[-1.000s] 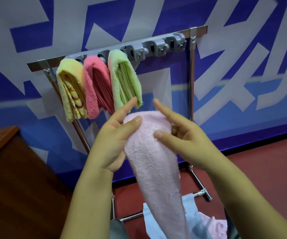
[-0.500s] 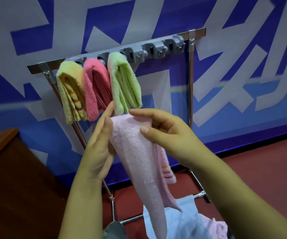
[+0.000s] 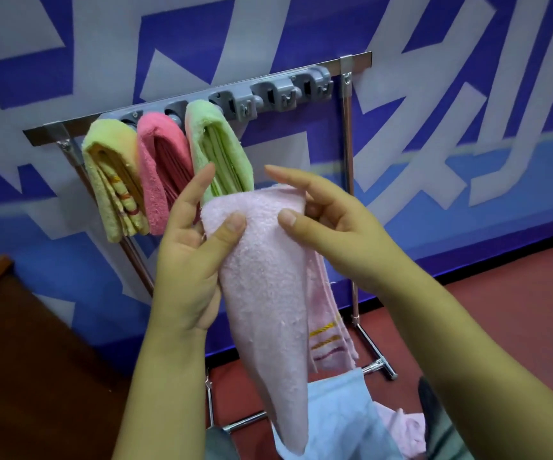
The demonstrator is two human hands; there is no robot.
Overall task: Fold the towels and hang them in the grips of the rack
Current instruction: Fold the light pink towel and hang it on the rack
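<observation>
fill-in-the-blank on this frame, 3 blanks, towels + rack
1. The rack already holds ___ folded towels.
2. Both hands hold a pale ___ towel.
3. The hung towel nearest the left hand and right hand, beside an empty grip, is ___.

Missing words: three; pink; green

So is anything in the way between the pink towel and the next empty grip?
Nothing visible. The pink towel, held in both hands, is below the empty grip, just right of the green towel.
</observation>
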